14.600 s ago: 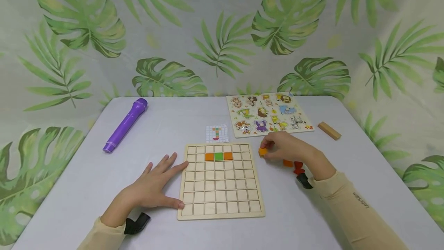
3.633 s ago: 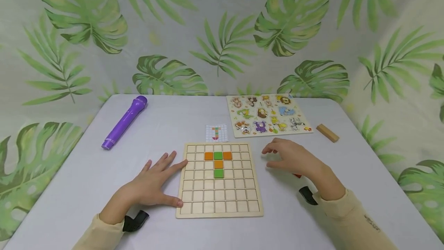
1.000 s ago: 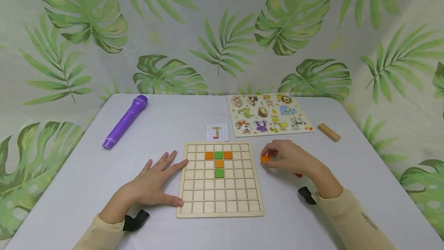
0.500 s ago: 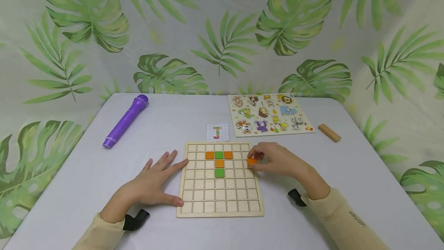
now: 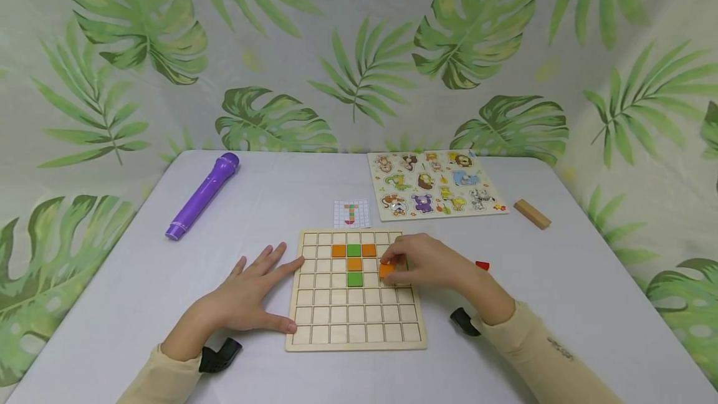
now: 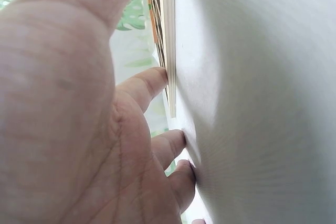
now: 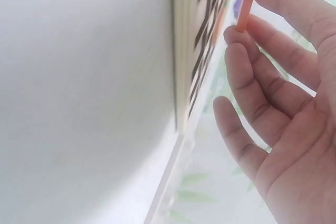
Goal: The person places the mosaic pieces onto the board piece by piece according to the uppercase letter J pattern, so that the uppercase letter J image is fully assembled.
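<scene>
My right hand (image 5: 423, 262) pinches an orange square tile (image 5: 386, 270) between thumb and fingers, over the right part of a wooden grid board (image 5: 336, 334). In the right wrist view the orange tile (image 7: 244, 11) is seen edge-on, raised above the board's surface. Spread flat, my left hand (image 5: 241, 295) has its thumb and index fingertip at the board's left edge. A row of orange, green (image 5: 354, 250) and orange tiles lies on the board. Below its middle sit an orange tile (image 5: 354, 264) and a green tile (image 5: 355, 279).
Behind the board lies a small pattern card (image 5: 351, 214). An animal puzzle board (image 5: 437, 186) and a wooden block (image 5: 532, 214) are at the back right. A purple microphone (image 5: 203, 197) lies at left. A red piece (image 5: 482, 265) shows beyond my right wrist.
My right hand has carried the orange tile leftward from the table to over the board, uncovering the red piece. Earlier, an orange and a green tile were added below the row. My left hand stays put.
</scene>
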Demonstrator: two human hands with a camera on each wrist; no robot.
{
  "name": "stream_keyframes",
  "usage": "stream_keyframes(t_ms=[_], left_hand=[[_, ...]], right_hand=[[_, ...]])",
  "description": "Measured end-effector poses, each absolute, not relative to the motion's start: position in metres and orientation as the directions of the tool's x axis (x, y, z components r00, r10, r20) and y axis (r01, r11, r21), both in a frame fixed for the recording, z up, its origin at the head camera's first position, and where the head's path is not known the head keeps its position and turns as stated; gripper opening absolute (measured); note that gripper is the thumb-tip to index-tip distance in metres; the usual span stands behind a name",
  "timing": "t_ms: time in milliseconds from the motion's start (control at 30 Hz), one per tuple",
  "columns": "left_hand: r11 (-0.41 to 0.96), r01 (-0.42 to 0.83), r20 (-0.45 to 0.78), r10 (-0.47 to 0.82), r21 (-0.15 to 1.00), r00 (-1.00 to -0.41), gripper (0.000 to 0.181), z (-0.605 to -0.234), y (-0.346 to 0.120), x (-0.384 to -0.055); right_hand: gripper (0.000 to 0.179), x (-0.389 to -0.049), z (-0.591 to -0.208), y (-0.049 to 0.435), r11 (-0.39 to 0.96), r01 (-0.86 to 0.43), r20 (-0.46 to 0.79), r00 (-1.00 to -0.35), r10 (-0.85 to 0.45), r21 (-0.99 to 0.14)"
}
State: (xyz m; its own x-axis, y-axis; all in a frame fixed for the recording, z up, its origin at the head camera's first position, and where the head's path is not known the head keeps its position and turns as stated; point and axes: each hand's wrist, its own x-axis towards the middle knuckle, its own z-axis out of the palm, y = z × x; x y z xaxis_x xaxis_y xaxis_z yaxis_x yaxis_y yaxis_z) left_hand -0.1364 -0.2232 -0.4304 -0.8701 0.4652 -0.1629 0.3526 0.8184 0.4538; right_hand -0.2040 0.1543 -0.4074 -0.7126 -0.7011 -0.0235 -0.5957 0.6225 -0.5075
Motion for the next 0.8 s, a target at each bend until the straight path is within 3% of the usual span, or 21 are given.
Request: stream_keyframes(t_ms=[433,800], left_hand=[[0.82,0.352,-0.165,0.464,0.452,-0.87,0.117,-0.432,-0.224,-0.137],[0.822,0.357,-0.158,0.463,0.443,-0.872,0.117,-0.434,-0.224,-0.138]], right_hand=[[0.023,-0.194,-0.41,0.122,0.616,-0.652,-0.068,-0.661,-0.748,-0.441],[0.019,-0.186,-0.41,0.104,0.527,-0.755,-0.004,-0.571,-0.821,-0.39]])
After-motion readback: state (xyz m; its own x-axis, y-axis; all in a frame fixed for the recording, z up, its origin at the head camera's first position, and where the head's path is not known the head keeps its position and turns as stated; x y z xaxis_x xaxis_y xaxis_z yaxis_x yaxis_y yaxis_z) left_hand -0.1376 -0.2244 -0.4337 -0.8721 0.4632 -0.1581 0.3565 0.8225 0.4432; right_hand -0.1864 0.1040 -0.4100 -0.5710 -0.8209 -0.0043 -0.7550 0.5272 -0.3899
